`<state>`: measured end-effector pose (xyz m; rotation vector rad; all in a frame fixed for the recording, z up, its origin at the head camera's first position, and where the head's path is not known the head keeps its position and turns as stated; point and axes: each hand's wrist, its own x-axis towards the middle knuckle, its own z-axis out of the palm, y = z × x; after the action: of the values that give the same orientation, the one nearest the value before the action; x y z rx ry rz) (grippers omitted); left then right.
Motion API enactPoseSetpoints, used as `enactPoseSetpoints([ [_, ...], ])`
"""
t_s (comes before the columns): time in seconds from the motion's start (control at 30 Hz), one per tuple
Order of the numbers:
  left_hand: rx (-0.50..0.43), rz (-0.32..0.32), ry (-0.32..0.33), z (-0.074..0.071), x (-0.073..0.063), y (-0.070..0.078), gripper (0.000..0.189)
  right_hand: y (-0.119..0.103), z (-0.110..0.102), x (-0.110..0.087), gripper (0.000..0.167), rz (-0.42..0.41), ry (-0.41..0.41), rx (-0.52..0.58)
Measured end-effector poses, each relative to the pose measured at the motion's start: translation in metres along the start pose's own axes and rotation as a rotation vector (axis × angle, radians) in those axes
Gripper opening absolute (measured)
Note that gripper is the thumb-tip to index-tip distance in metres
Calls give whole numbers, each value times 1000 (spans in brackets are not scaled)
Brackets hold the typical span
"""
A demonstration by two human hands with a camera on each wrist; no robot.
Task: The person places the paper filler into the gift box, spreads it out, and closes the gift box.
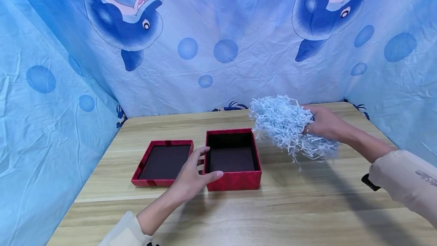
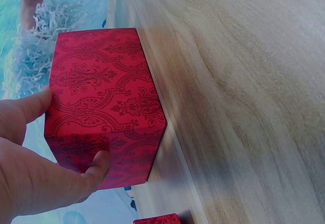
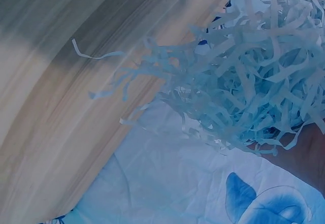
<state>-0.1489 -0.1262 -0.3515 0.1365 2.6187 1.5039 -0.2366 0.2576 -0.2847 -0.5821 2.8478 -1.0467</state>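
A red patterned box (image 1: 233,181), its dark inside facing up, stands on the table. My left hand (image 1: 189,179) holds it at the near left corner, with the thumb at the front rim and fingers along the left wall. In the left wrist view, the box's red wall (image 2: 99,82) shows a darker damask print. My right hand (image 1: 322,124) grips a large loose bundle of pale blue-white shredded paper (image 1: 278,120), lifted over the table to the right of the box. Strands hang below it. In the right wrist view the shredded paper (image 3: 259,76) hides most of the fingers.
The matching red lid (image 1: 167,182) lies inside-up to the left of the box. A wood-grain table (image 1: 239,219) carries everything. A blue curtain (image 1: 205,22) printed with dolphins hangs behind and at the sides.
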Motion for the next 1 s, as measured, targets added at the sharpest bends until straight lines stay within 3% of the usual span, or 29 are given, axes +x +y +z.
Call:
enactPoseSetpoints([
  [0.3, -4, 7, 0, -1, 0, 3, 80, -13, 10, 8, 75, -27, -10, -8],
  [1.0, -20, 12, -6, -3, 1, 3, 79, -39, 24, 26, 86, 8, -49, 4],
])
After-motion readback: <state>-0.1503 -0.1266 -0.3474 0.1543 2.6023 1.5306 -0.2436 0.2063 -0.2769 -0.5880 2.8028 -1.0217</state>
